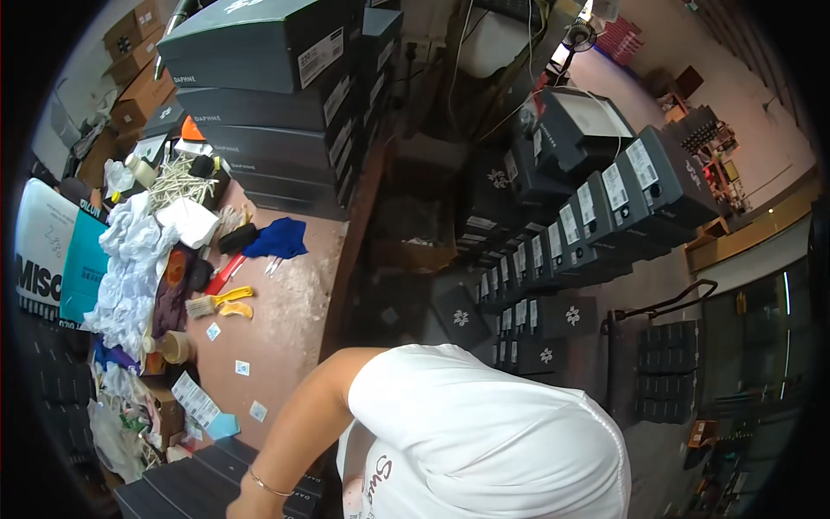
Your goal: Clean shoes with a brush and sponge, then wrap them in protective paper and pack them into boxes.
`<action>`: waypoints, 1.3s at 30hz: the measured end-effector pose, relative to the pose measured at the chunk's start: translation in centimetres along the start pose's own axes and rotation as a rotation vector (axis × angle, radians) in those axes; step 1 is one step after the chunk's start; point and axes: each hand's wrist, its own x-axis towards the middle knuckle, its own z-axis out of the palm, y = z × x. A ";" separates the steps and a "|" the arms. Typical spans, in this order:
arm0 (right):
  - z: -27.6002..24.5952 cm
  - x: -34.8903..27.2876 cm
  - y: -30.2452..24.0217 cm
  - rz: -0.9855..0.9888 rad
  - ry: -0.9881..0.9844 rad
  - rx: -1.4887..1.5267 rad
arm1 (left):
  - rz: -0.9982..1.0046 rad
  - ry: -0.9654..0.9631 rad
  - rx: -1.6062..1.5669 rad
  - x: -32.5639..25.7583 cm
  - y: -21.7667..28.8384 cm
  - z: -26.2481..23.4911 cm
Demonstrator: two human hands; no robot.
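Note:
My right arm, in a white short sleeve, bends down to the lower left. At the lower edge my right hand (249,503), with a thin bracelet at its wrist, is cut off, so its fingers are hidden. It is beside dark shoe boxes (177,486) at the near corner of the worktable (290,324); whether it holds one cannot be seen. My left hand is out of view. Beyond the boxes lie a sheet of labels (196,400), a light-blue piece (224,426), and a few small square stickers (242,368).
Tall dark shoe-box stacks (251,108) stand on the table's far end. Crumpled white paper (130,268), a brush (226,300), a blue cloth (275,239) and thin white sticks (183,183) clutter its left side. Rows of shoe boxes (596,212) and a trolley handle (670,303) are at right.

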 end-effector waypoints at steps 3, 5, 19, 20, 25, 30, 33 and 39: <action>3.3 1.1 0.4 -0.058 0.178 0.187 | -0.021 -0.002 0.095 0.2 -0.9 -1.7; 3.3 2.5 2.1 0.224 -0.004 0.499 | -0.032 -0.011 0.137 0.5 -1.5 -2.4; -10.6 -7.4 5.6 1.082 0.409 1.355 | 0.017 0.035 -0.022 -4.6 -7.0 0.3; -11.1 -10.5 5.0 1.130 0.500 1.310 | 0.004 -0.018 -0.052 -5.9 -8.0 2.2; -11.8 -18.2 3.1 1.468 0.809 1.367 | -0.310 -0.198 -0.328 -4.0 -2.6 10.9; -14.9 -21.5 6.3 1.624 0.765 1.523 | -1.280 -0.113 -0.711 -9.3 -11.1 20.4; -14.9 -23.5 7.9 1.662 0.731 1.330 | -1.447 0.010 -0.934 -8.7 -9.8 21.8; -17.3 -24.3 10.0 1.638 0.692 1.365 | -1.455 0.049 -0.902 -7.5 -8.4 23.2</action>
